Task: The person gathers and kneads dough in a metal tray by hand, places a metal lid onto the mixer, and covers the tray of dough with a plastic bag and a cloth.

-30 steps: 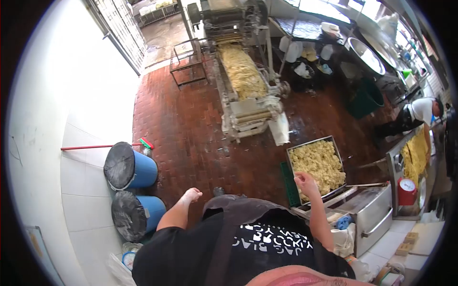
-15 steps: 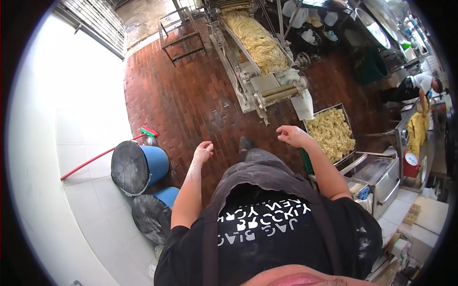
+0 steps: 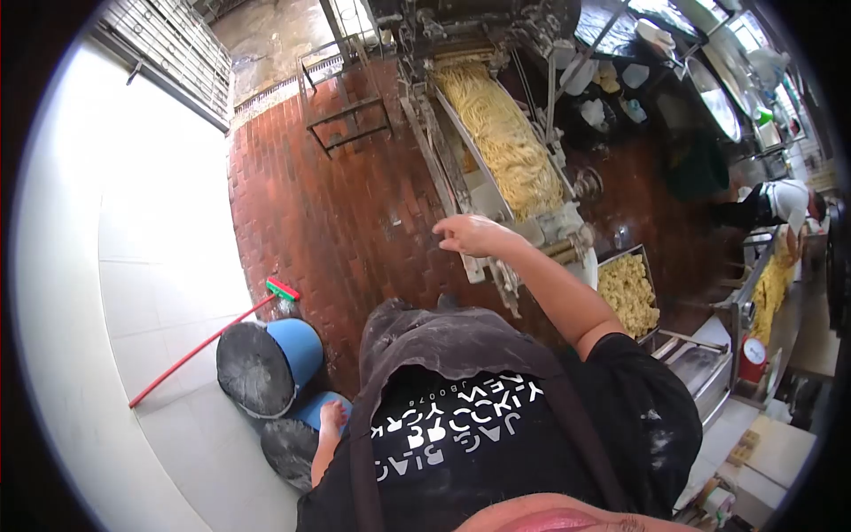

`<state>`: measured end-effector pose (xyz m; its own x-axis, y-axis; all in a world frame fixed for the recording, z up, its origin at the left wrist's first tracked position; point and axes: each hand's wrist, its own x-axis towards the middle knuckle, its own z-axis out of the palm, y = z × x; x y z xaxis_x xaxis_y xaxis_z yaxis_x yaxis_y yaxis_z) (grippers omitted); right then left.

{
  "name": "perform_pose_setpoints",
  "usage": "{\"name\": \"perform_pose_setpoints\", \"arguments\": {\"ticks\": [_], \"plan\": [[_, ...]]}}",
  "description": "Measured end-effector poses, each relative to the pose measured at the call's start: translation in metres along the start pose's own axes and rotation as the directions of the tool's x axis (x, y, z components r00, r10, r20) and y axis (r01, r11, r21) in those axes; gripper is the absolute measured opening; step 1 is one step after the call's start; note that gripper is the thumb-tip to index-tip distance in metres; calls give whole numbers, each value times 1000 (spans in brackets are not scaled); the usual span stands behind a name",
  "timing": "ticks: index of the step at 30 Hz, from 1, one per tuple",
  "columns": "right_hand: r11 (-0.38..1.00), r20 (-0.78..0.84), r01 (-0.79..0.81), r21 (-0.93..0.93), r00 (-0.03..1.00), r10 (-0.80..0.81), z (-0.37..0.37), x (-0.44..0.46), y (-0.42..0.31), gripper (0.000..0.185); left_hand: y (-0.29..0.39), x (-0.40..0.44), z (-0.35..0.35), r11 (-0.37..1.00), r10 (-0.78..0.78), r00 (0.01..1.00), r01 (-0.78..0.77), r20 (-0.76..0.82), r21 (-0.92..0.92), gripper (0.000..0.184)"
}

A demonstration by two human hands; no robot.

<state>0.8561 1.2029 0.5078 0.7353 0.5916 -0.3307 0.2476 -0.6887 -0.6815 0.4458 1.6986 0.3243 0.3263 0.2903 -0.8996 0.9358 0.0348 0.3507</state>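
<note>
My right hand point(image 3: 472, 236) is raised in front of my body, just left of the near end of a floury machine, with its fingers apart and nothing in them. Low on the left, my left hand point(image 3: 333, 415) hangs beside the blue barrels, its fingers curled; whether anything is in them is too small to tell. Yellow dough strands point(image 3: 501, 133) lie in a long heap along the machine's bed point(image 3: 479, 199). To the right of my right arm, a metal tray point(image 3: 651, 262) holds crumbly yellow dough point(image 3: 626, 293), partly hidden behind the arm.
Two blue barrels with dark covers point(image 3: 254, 369) stand at the left by a red-handled broom point(image 3: 202, 346). A metal frame point(image 3: 350, 111) stands ahead on the brick floor point(image 3: 292, 195). At the far right, a co-worker point(image 3: 784, 202) bends over a table near a red scale point(image 3: 753, 351).
The view has moved closer to the machine. My right hand has swung forward and left across my front, while my left hand has dropped back beside the barrels. The dough tray now appears farther right.
</note>
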Motion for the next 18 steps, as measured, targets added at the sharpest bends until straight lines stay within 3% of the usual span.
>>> {"name": "perform_pose_setpoints", "arguments": {"ticks": [1,3,4,6,8,9,10,11,13,14,15,16,17,18], "plan": [[998,-29,54,-23,998,-55,-14,25,-7,40,2,7,-6,987,-36,999,41,33,-155,24],[999,-59,37,24,998,-35,-40,67,-30,40,-23,97,-17,970,136,989,-144,51,198,21],[998,-77,29,50,997,-25,-50,87,-37,40,10,98,-10,904,221,973,-228,60,363,20],[996,-56,26,91,998,-21,-54,131,-28,40,61,148,-20,473,570,770,-592,285,653,18],[991,-8,-28,129,1000,29,-74,160,-23,41,132,208,-26,-150,669,440,-710,600,688,18],[997,-27,-25,67,999,27,-81,172,-16,40,179,231,-35,-233,542,524,-658,657,717,18],[994,-45,-66,90,996,71,-94,180,-13,39,236,232,-33,360,534,739,-638,410,681,20],[988,-69,-103,113,991,111,-108,188,-10,38,302,234,-24,823,344,914,-403,213,400,23],[967,-171,-168,191,964,202,-137,201,-2,35,431,248,-10,681,337,918,-390,207,620,32],[951,-251,-190,244,935,251,-150,205,0,33,468,299,-12,474,557,790,-557,259,682,39],[933,-324,-204,297,897,299,-161,211,4,30,526,305,-4,547,502,842,-487,199,681,42],[933,-410,-153,327,866,286,-170,219,10,28,572,339,0,631,543,819,-543,184,554,43],[932,-495,-98,349,825,272,-179,226,18,26,634,318,12,555,621,767,-575,161,601,42],[931,-578,-40,362,774,258,-189,237,24,23,675,349,20,639,648,747,-640,150,426,40]]}}
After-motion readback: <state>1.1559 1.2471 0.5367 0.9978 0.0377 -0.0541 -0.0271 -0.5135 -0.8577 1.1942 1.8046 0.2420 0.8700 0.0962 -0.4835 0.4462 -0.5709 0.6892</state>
